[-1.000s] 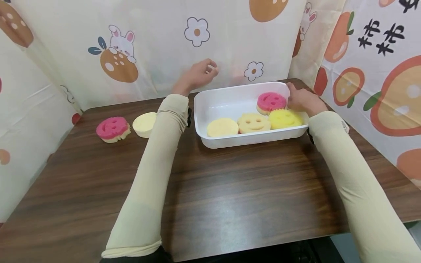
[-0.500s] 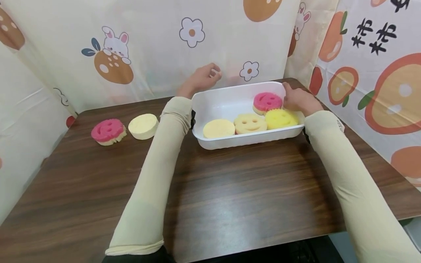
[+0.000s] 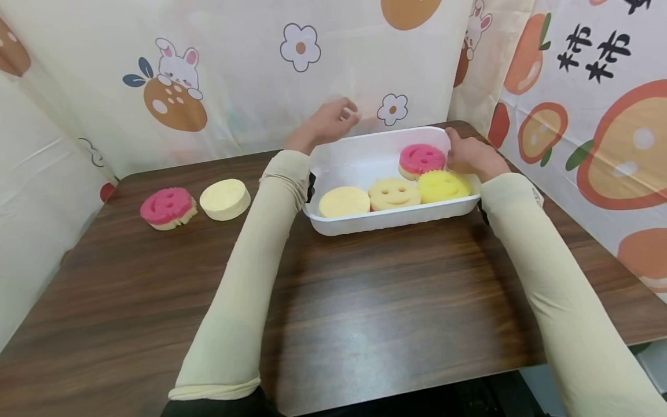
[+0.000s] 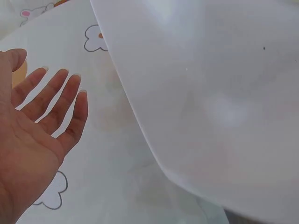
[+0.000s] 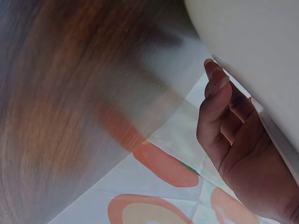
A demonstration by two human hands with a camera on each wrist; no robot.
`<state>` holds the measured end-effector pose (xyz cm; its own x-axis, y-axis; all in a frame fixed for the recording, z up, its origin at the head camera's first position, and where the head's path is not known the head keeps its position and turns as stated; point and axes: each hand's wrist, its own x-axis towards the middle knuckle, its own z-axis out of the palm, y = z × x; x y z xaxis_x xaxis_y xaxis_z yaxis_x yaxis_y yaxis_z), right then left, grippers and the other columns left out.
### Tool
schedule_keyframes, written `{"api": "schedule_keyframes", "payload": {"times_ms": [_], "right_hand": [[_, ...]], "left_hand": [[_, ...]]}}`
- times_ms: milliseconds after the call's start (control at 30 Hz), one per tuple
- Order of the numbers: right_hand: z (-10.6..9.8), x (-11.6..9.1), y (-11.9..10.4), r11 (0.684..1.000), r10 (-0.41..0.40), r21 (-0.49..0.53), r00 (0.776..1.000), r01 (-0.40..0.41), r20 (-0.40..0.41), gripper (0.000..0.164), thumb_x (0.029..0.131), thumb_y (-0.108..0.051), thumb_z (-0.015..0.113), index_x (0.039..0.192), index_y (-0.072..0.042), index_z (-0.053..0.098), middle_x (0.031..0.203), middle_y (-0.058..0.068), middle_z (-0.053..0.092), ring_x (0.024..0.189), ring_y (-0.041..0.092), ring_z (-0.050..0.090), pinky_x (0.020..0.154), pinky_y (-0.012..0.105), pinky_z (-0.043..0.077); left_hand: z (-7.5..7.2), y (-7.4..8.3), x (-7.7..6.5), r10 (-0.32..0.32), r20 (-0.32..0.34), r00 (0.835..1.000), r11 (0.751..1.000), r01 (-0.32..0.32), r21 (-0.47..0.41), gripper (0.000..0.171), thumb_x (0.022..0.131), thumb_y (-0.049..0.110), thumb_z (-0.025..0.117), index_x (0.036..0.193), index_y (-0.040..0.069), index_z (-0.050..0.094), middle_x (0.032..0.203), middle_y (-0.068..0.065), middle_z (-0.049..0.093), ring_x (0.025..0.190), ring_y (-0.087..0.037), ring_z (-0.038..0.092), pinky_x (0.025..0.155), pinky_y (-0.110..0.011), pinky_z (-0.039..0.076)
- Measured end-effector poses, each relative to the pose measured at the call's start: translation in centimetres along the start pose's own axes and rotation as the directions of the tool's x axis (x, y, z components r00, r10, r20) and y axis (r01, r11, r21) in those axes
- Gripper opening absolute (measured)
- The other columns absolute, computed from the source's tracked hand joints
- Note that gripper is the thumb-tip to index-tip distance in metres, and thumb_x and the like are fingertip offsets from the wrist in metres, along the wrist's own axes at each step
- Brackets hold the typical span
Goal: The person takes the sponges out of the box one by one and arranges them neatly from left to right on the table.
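Note:
A white plastic tray [image 3: 365, 223] stands on the wooden table. In it lie a pink smiley sponge [image 3: 421, 159], a yellow smiley sponge [image 3: 444, 185], a cream smiley sponge [image 3: 394, 194] and a plain cream round [image 3: 344, 201]. My right hand [image 3: 474, 155] grips the tray's right end; in the right wrist view its fingers [image 5: 215, 102] curl against the outer wall. Over the tray's back left edge hovers my left hand [image 3: 329, 121], holding nothing. The left wrist view shows its fingers [image 4: 56, 100] spread loosely, apart from the tray wall [image 4: 201, 102].
Left of the tray, a pink smiley sponge [image 3: 168, 207] and a plain cream round [image 3: 225, 200] lie on the table [image 3: 130, 301]. A printed curtain [image 3: 250, 75] hangs close behind the tray, and another [image 3: 589, 133] along the right side.
The left hand has shifted slightly right along the tray's back rim. My right hand keeps its place on the tray. The head view has turned a little; the sponges have not moved.

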<state>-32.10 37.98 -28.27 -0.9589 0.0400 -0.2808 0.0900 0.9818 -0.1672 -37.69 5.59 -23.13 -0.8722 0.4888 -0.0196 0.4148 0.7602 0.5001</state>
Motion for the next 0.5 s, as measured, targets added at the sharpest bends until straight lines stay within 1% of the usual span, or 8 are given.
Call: {"api": "schedule_keyframes", "payload": {"times_ms": [200, 333, 500], "right_hand": [[0.0, 0.1, 0.1, 1.0, -0.012, -0.012, 1.0, 0.011, -0.013, 0.075, 0.102, -0.025, 0.035, 0.158, -0.01, -0.013, 0.145, 0.04, 0.034, 0.126, 0.052, 0.043, 0.11, 0.069, 0.032], [-0.1, 0.0, 0.1, 1.0, -0.014, -0.013, 1.0, 0.014, -0.013, 0.076, 0.101, -0.025, 0.036, 0.158, -0.01, -0.012, 0.146, 0.039, 0.034, 0.126, 0.052, 0.043, 0.11, 0.069, 0.032], [0.0, 0.0, 0.0, 1.0, -0.022, -0.005, 1.0, 0.022, -0.01, 0.076, 0.101, -0.026, 0.036, 0.158, -0.01, -0.012, 0.146, 0.038, 0.035, 0.125, 0.051, 0.043, 0.11, 0.069, 0.031]], "left_hand": [[0.5, 0.4, 0.6, 0.016, 0.027, 1.0, 1.0, -0.016, 0.002, 0.051, 0.104, 0.049, 0.036, 0.146, 0.02, 0.04, 0.154, -0.006, 0.045, 0.141, -0.019, 0.045, 0.115, -0.036, 0.039], [0.8, 0.8, 1.0, 0.026, 0.036, 0.999, 1.0, -0.026, 0.009, 0.05, 0.104, 0.047, 0.037, 0.146, 0.02, 0.04, 0.154, -0.006, 0.046, 0.14, -0.02, 0.045, 0.114, -0.035, 0.04], [1.3, 1.0, 0.9, 0.032, 0.043, 0.999, 0.999, -0.033, 0.024, 0.05, 0.105, 0.044, 0.036, 0.147, 0.019, 0.039, 0.153, -0.006, 0.046, 0.14, -0.02, 0.045, 0.114, -0.036, 0.04]]}}
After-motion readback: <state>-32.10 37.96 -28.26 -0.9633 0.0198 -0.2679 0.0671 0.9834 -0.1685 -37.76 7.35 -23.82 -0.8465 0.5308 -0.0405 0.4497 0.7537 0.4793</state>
